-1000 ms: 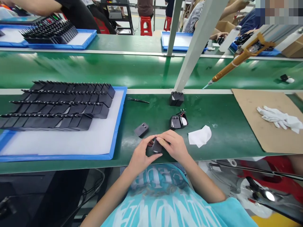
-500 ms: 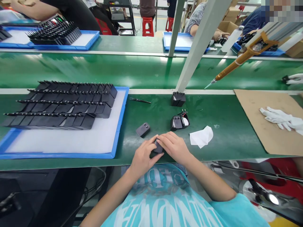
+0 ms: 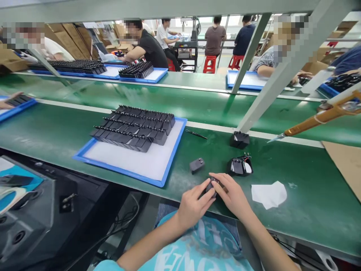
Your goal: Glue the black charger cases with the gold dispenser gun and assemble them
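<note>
My left hand (image 3: 194, 203) and my right hand (image 3: 232, 194) are closed together around a small black plug adapter case (image 3: 210, 186) near the table's front edge. Fingers of both hands cover most of it. Just beyond my left hand lies a dark rectangular part (image 3: 196, 165) with two round marks or holes on top. Beyond my right hand stands an open black case (image 3: 231, 171) with pins, wires and a white piece inside. Another black case (image 3: 239, 139) sits farther back by the post. A crumpled white sheet (image 3: 269, 194) lies to the right.
On the left, a blue-rimmed tray (image 3: 167, 174) bears rows of black adapters (image 3: 135, 128). Tweezers (image 3: 196, 134) lie beside it. A brown tool with a pale tip (image 3: 307, 124) slants in from the right, near a slanted post (image 3: 262, 94) and cardboard (image 3: 346, 162). Co-workers sit across the line.
My view has swung left and up, so the bench things appear shifted right. Both hands remain on the black case, their fingers slightly rearranged.
</note>
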